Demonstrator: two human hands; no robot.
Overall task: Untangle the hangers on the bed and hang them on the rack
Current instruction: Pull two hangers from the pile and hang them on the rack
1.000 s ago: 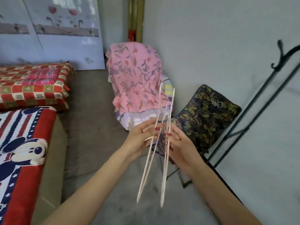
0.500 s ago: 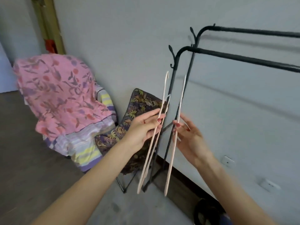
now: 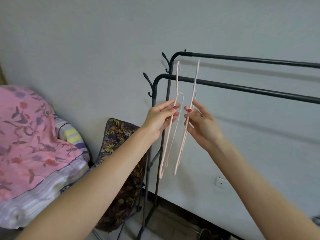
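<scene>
Two pale pink hangers stand edge-on in front of me. My left hand (image 3: pixel 160 118) pinches the left hanger (image 3: pixel 168 135) between thumb and fingers. My right hand (image 3: pixel 200 123) pinches the right hanger (image 3: pixel 183 139) the same way. A small gap separates the two hangers. Behind them stands the black clothes rack (image 3: pixel 242 88) with two horizontal bars, the near bar just behind the hangers' upper ends. The bed is out of view.
A pile of bedding under a pink floral cloth (image 3: pixel 32 141) sits at the left. A dark leaf-patterned folding chair (image 3: pixel 119 135) leans on the grey wall beside the rack's posts. A wall socket (image 3: pixel 220 183) is low on the right.
The view has swung right from the bed side to face the rack. My hands have lifted the hangers toward the rack bars and pulled them apart, one in each hand.
</scene>
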